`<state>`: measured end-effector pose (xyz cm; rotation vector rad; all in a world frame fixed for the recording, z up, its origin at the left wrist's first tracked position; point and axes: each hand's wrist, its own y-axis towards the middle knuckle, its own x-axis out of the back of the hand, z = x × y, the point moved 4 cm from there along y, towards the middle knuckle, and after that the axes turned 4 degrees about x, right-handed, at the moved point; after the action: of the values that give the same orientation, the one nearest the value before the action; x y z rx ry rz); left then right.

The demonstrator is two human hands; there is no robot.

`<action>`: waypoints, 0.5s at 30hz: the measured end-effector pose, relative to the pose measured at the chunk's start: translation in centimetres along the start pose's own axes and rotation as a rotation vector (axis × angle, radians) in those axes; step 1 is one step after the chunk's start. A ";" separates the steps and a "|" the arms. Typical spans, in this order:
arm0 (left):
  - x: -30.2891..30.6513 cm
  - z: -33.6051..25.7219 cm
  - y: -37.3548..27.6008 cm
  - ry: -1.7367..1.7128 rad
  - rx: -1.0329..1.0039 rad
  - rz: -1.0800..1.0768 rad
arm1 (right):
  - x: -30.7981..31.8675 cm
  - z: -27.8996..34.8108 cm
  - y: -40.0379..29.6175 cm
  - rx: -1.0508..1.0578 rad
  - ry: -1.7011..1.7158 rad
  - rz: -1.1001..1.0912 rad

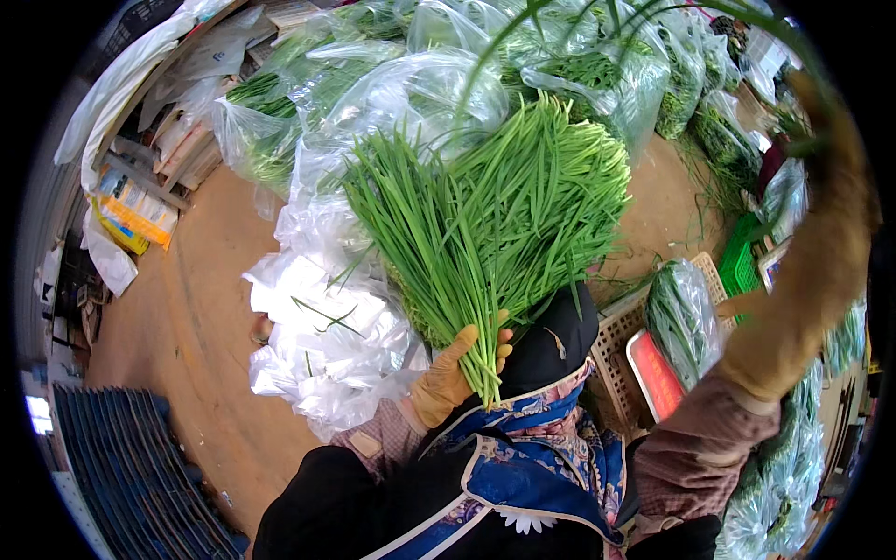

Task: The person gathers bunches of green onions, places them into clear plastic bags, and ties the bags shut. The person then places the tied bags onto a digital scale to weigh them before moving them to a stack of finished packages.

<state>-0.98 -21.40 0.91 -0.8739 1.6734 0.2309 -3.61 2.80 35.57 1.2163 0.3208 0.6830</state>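
My left hand (448, 378), in a tan glove, holds the stem ends of a bunch of long green leaves, likely garlic chives (465, 280), upright in front of my lap. Behind and to the right of that bunch lies a large heap of the same greens (560, 189). My right hand (784, 329), also gloved, is raised at the far right and blurred by motion. Long leaves arch across the top right near its blurred upper end; whether its fingers grip them is unclear. Crumpled white plastic film (336, 315) lies left of the held bunch, with loose leaves on it.
Clear plastic bags of greens (420, 91) are piled across the back. At the right stand a beige plastic basket (616, 371), a red-faced tray or scale (656, 374), a bagged bunch (682, 322) and a green crate (738, 259). Dark blue stacked slats (133, 469) stand lower left.
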 end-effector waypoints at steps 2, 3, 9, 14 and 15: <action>-1.0 0.3 0.6 0.023 0.046 0.041 | -1.5 -1.8 -3.7 0.125 -0.096 0.069; -1.3 0.2 0.7 0.011 0.049 0.081 | -3.8 -2.2 -6.4 0.126 -0.130 0.082; -3.3 -0.3 0.6 0.040 -0.203 0.027 | -7.6 2.9 -24.7 -0.292 0.219 0.550; -2.8 -0.4 0.8 0.079 -0.105 0.060 | -4.8 5.4 -27.2 -0.351 0.170 0.777; -2.6 -0.3 0.5 0.127 -0.098 -0.010 | -4.3 5.3 -26.7 -0.363 0.178 0.790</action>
<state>-1.45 -20.14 3.19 -0.9876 1.7867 0.2571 4.37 -8.75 11.86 0.9105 -0.1600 1.4674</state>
